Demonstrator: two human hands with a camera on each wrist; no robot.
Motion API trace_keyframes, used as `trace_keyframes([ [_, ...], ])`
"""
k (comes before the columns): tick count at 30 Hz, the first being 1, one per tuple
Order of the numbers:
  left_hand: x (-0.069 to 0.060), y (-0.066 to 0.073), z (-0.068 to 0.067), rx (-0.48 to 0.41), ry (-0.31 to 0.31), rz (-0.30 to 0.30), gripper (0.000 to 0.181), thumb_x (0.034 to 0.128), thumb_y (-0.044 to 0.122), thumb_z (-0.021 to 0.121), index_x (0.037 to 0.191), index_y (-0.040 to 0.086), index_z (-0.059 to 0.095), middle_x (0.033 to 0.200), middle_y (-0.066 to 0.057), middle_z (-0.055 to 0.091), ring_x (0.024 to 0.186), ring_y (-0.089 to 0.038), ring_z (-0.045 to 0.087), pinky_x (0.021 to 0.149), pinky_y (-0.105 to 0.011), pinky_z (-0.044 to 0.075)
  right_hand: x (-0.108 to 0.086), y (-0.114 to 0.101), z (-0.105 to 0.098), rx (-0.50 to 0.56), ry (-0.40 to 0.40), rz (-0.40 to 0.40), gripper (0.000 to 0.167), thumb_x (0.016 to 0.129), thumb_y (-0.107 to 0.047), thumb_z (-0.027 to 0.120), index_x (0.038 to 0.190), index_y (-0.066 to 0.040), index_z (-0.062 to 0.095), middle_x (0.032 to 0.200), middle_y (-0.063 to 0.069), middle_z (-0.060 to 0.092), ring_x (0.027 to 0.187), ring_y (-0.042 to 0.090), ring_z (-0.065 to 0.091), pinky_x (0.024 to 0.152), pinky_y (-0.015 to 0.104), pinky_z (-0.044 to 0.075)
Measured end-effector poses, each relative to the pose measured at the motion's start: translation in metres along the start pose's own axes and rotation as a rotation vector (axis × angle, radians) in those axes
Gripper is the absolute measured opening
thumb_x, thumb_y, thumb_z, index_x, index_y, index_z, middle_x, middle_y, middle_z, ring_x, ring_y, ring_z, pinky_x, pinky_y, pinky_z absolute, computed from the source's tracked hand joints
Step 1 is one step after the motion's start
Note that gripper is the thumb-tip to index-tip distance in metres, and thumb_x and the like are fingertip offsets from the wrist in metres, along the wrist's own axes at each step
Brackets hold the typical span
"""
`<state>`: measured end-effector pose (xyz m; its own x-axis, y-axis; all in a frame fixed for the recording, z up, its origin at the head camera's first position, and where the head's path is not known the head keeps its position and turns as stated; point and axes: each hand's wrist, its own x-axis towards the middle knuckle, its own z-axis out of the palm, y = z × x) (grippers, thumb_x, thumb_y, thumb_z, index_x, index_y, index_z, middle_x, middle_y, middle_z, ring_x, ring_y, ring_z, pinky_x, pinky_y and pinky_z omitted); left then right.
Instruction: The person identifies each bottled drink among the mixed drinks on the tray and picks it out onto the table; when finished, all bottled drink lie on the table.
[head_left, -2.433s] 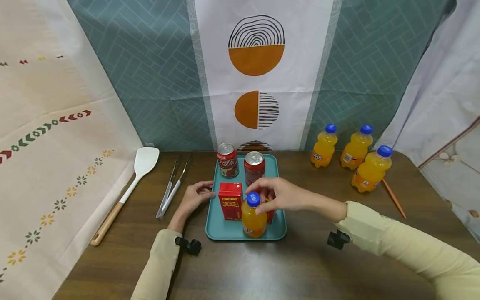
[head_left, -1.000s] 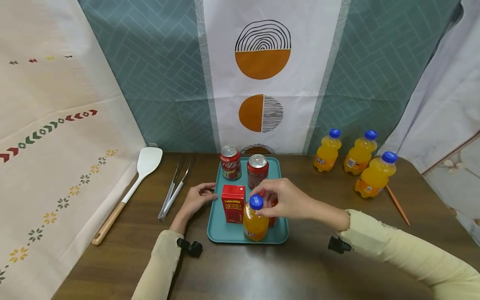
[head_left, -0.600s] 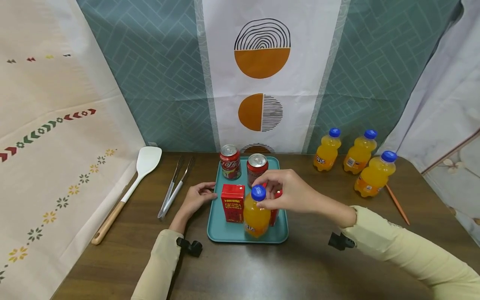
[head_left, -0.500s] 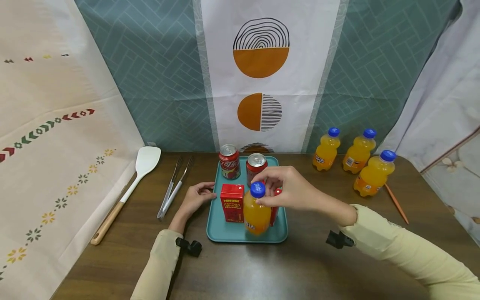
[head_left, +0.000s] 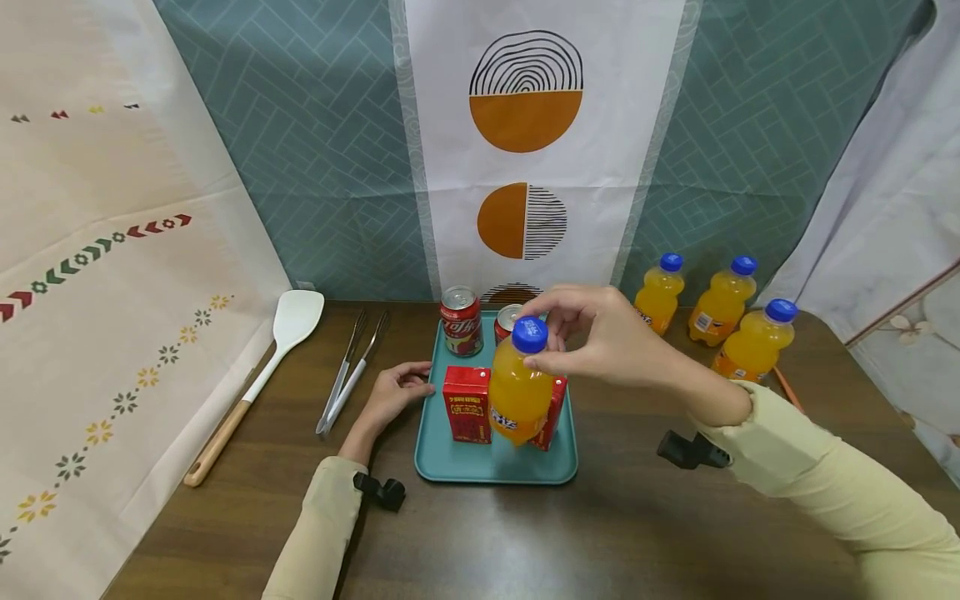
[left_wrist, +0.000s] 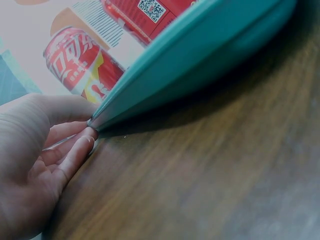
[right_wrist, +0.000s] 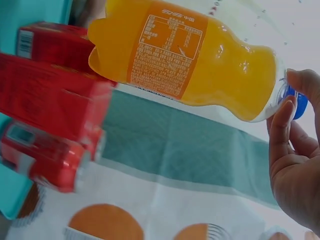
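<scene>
My right hand pinches an orange soda bottle at its blue cap and neck. The bottle hangs above the teal tray, tilted slightly. In the right wrist view, thumb and fingers close around the cap end of the bottle. My left hand holds the tray's left rim; the left wrist view shows the rim between its fingers. On the tray stand two red drink cartons, the right one partly behind the bottle, and two red soda cans, one partly behind the right hand.
Three more orange soda bottles stand at the back right, near an orange stick. To the left lie metal tongs and a white spatula with a wooden handle. Cloth hangs behind and at both sides.
The right hand has lifted the bottle off the tray's front part, up and slightly right, tilting it a little. The left hand stays at the tray's rim.
</scene>
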<state>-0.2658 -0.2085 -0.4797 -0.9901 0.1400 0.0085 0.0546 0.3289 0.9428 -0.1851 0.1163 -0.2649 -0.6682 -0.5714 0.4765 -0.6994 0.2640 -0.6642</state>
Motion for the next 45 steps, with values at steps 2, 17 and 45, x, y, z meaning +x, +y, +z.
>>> trace_keyframes([
  [2, 0.003, -0.005, 0.0, 0.003, 0.008, 0.004, 0.046, 0.0838, 0.006, 0.074, 0.127, -0.004, 0.062, 0.118, -0.026, 0.064, 0.078, -0.003, 0.058, 0.071, -0.013, 0.049, 0.003, -0.006, -0.007, -0.01, 0.03, -0.023, 0.034, 0.076, -0.001, 0.08, 0.108, -0.003, 0.069, 0.076, -0.001, 0.063, 0.064, 0.009, 0.057, 0.062, 0.023, 0.055],
  [17, 0.003, -0.004, -0.002, 0.014, 0.016, 0.014, 0.044, 0.0844, 0.008, 0.073, 0.126, -0.002, 0.063, 0.116, -0.024, 0.065, 0.079, -0.003, 0.058, 0.071, -0.015, 0.05, 0.008, -0.025, -0.065, -0.094, 0.313, 0.091, 0.035, 0.078, -0.003, 0.079, 0.112, 0.003, 0.069, 0.072, -0.01, 0.065, 0.061, 0.006, 0.058, 0.061, 0.013, 0.05],
  [45, -0.001, -0.002, -0.001, 0.01, -0.002, 0.003, 0.045, 0.0844, 0.006, 0.073, 0.127, -0.005, 0.061, 0.115, -0.025, 0.064, 0.078, -0.001, 0.057, 0.071, -0.014, 0.049, -0.074, 0.066, -0.11, -0.26, 0.458, 0.606, 0.04, 0.085, -0.03, 0.075, 0.116, -0.008, 0.064, 0.067, -0.024, 0.06, 0.067, -0.002, 0.057, 0.06, 0.011, 0.049],
])
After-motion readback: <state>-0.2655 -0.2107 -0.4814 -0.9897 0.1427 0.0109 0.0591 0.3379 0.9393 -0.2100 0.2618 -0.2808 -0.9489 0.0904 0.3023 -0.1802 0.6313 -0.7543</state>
